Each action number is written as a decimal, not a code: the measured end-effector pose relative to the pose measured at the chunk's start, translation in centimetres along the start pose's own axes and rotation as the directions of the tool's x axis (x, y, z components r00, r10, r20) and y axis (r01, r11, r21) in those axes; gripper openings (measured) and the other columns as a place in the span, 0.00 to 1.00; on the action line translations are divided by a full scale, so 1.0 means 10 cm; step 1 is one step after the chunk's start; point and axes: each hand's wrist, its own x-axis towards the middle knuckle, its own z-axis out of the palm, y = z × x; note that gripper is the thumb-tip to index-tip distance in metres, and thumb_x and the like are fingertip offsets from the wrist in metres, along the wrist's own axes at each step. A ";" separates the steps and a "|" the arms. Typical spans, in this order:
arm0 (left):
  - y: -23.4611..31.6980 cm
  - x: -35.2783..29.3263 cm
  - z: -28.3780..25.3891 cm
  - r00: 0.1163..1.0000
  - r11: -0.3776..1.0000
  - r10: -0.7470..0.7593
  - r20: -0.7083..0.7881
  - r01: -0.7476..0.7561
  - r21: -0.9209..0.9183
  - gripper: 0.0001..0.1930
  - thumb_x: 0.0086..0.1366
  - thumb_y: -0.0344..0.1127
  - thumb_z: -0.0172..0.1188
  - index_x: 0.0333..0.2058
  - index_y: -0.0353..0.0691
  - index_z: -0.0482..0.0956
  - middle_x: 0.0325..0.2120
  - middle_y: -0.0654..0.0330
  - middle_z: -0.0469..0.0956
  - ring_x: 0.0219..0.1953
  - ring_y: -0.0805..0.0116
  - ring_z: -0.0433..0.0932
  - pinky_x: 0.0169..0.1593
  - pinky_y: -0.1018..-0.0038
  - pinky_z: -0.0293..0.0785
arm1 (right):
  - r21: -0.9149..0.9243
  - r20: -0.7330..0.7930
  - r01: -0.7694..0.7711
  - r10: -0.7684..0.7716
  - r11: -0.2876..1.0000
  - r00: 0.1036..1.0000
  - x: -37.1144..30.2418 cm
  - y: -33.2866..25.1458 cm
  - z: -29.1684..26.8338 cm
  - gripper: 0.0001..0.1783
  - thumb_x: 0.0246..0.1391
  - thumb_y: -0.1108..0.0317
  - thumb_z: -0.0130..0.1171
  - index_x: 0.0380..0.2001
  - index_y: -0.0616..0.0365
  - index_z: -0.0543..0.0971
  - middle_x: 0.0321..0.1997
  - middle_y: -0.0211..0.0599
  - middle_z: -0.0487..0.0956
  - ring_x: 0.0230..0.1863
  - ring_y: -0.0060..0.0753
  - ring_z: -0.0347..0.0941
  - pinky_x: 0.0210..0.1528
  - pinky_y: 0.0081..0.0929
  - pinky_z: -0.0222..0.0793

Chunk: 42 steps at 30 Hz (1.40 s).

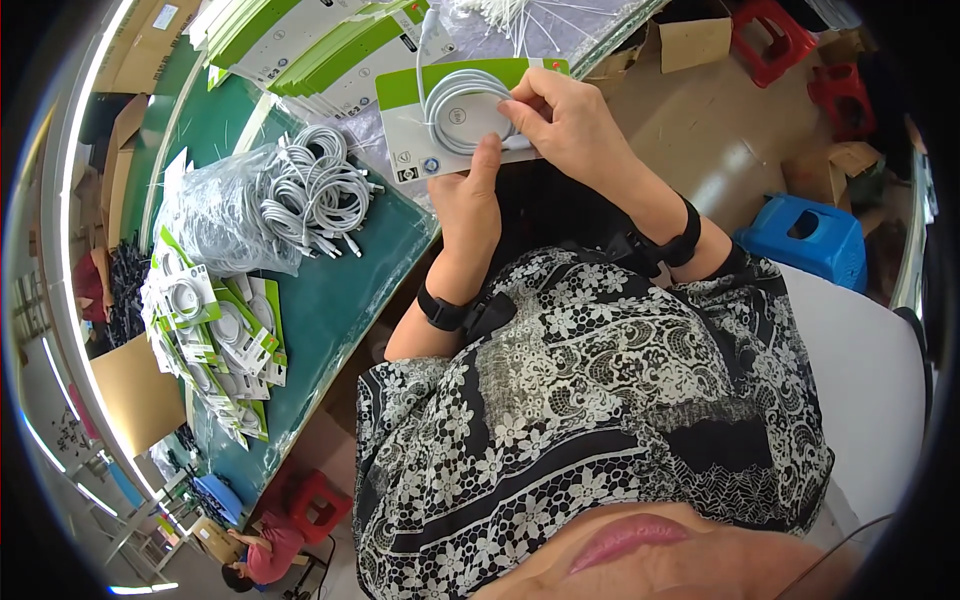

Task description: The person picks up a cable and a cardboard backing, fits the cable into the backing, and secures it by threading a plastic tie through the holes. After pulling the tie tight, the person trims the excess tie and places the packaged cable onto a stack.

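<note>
A green and white packaging card (402, 128) is raised over the near table edge, in front of my body. Its lower edge is in the grip of my left hand (468, 205), whose thumb presses on the card's face; the fingers behind are hidden. On the card lies a coiled white cable (434, 122), one end rising past the card's top edge. My right hand (575, 125) pinches the right side of this coil between thumb and fingers.
Loose white cables (325, 190) lie beside a clear plastic bag (225, 205) on the green table (345, 300). Carded cables (225, 335) are heaped nearer. Stacked cards (320, 65) and white ties (510, 22) sit farther off. A blue stool (810, 240) stands right; another person (270, 550) is lower left.
</note>
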 end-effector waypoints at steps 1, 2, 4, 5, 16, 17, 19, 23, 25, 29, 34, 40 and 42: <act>0.00 0.01 -0.01 0.999 0.999 -0.035 0.000 0.035 -0.040 0.15 0.62 0.33 0.61 0.45 0.33 0.73 0.42 0.60 0.75 0.43 0.72 0.74 0.47 0.76 0.71 | 0.018 0.025 -0.007 0.007 1.000 1.000 0.00 0.01 0.00 0.08 0.55 0.69 0.59 0.29 0.64 0.75 0.21 0.28 0.74 0.23 0.15 0.69 0.25 0.18 0.67; -0.02 0.02 0.00 0.999 0.999 -0.038 0.005 0.038 -0.036 0.15 0.62 0.33 0.61 0.45 0.33 0.73 0.42 0.60 0.75 0.43 0.72 0.74 0.47 0.76 0.71 | 0.037 0.049 -0.015 0.013 0.999 0.999 0.00 0.03 0.00 0.08 0.56 0.69 0.58 0.30 0.64 0.75 0.22 0.29 0.74 0.23 0.15 0.69 0.25 0.18 0.67; -0.04 0.04 0.00 0.989 0.965 -0.143 0.038 0.148 -0.218 0.14 0.63 0.32 0.58 0.47 0.34 0.72 0.43 0.58 0.75 0.45 0.69 0.74 0.48 0.72 0.73 | 0.064 0.071 -0.025 0.021 0.998 0.997 0.01 0.06 -0.02 0.07 0.56 0.69 0.57 0.31 0.64 0.74 0.22 0.29 0.74 0.23 0.16 0.69 0.26 0.19 0.68; -0.05 0.03 -0.01 0.979 0.931 -0.193 0.057 0.201 -0.303 0.14 0.64 0.32 0.57 0.47 0.34 0.71 0.44 0.58 0.74 0.45 0.67 0.75 0.49 0.70 0.74 | 0.004 -0.064 0.067 -0.067 0.998 0.996 0.04 0.10 -0.09 0.07 0.57 0.69 0.55 0.32 0.64 0.74 0.23 0.30 0.75 0.23 0.16 0.70 0.25 0.19 0.68; 0.10 0.02 0.07 0.941 0.839 -0.271 0.204 0.334 -0.430 0.13 0.66 0.32 0.53 0.47 0.32 0.69 0.43 0.57 0.75 0.46 0.63 0.76 0.51 0.65 0.76 | 0.510 0.307 -0.299 0.154 0.807 0.939 -0.23 0.41 0.11 0.11 0.55 0.77 0.49 0.42 0.61 0.75 0.29 0.36 0.78 0.26 0.26 0.75 0.25 0.23 0.73; 0.08 0.01 0.06 0.932 0.836 -0.292 0.216 0.359 -0.416 0.13 0.66 0.33 0.53 0.47 0.32 0.69 0.43 0.58 0.75 0.46 0.64 0.76 0.51 0.65 0.76 | 0.512 0.304 -0.300 0.157 0.805 0.940 -0.24 0.44 0.11 0.11 0.55 0.77 0.49 0.42 0.61 0.75 0.29 0.36 0.78 0.26 0.26 0.75 0.25 0.23 0.73; 0.06 -0.01 0.06 0.928 0.836 -0.307 0.212 0.369 -0.406 0.13 0.66 0.33 0.54 0.47 0.33 0.69 0.42 0.58 0.76 0.45 0.65 0.76 0.50 0.65 0.75 | 0.391 0.243 -0.051 -0.049 0.919 0.969 -0.20 0.58 0.08 0.13 0.54 0.78 0.51 0.43 0.61 0.75 0.33 0.38 0.78 0.30 0.28 0.76 0.29 0.24 0.74; 0.05 0.00 0.07 0.935 0.855 -0.314 0.166 0.354 -0.379 0.13 0.66 0.35 0.55 0.46 0.34 0.70 0.41 0.59 0.76 0.43 0.67 0.76 0.47 0.68 0.74 | 0.177 0.180 0.204 -0.235 0.963 0.955 -0.22 0.69 0.12 0.15 0.51 0.78 0.54 0.44 0.59 0.75 0.41 0.38 0.78 0.40 0.34 0.75 0.40 0.28 0.72; 0.05 0.02 0.06 0.957 0.888 -0.277 0.088 0.290 -0.356 0.13 0.66 0.36 0.55 0.45 0.35 0.71 0.41 0.59 0.76 0.41 0.68 0.76 0.44 0.70 0.73 | 0.098 0.170 0.259 -0.273 0.961 0.947 -0.21 0.67 0.12 0.16 0.50 0.77 0.56 0.45 0.58 0.75 0.44 0.38 0.78 0.44 0.37 0.74 0.44 0.30 0.71; 0.07 0.05 0.13 0.954 0.855 -0.291 0.076 0.295 -0.427 0.12 0.66 0.36 0.55 0.44 0.36 0.73 0.41 0.60 0.76 0.39 0.71 0.75 0.40 0.73 0.72 | 0.117 0.006 0.390 -0.393 0.913 0.919 -0.14 0.64 0.12 0.17 0.50 0.79 0.54 0.45 0.57 0.76 0.42 0.38 0.78 0.43 0.37 0.75 0.42 0.30 0.71; 0.06 0.17 0.10 0.968 0.905 -0.246 0.046 0.246 -0.348 0.11 0.66 0.37 0.55 0.43 0.37 0.73 0.41 0.60 0.76 0.37 0.72 0.75 0.38 0.74 0.71 | 0.179 0.084 0.243 -0.261 0.953 0.962 -0.25 0.82 0.30 0.18 0.50 0.81 0.50 0.45 0.56 0.76 0.44 0.40 0.77 0.46 0.38 0.73 0.46 0.31 0.70; -0.26 0.23 -0.17 0.967 0.955 -0.191 0.166 0.222 -0.195 0.12 0.67 0.35 0.53 0.46 0.36 0.71 0.43 0.58 0.75 0.41 0.69 0.75 0.44 0.70 0.73 | 0.143 0.356 0.111 -0.156 0.983 0.922 -0.40 0.82 0.28 0.11 0.53 0.76 0.54 0.41 0.60 0.75 0.29 0.34 0.75 0.30 0.28 0.72 0.35 0.25 0.70; -0.24 0.21 -0.11 0.975 0.960 -0.158 0.155 0.189 -0.209 0.13 0.67 0.35 0.53 0.47 0.36 0.70 0.43 0.58 0.75 0.42 0.68 0.75 0.45 0.69 0.73 | 0.227 0.320 0.047 -0.120 0.973 0.940 -0.40 0.63 0.24 0.09 0.54 0.74 0.53 0.40 0.61 0.75 0.29 0.33 0.75 0.30 0.27 0.71 0.34 0.24 0.69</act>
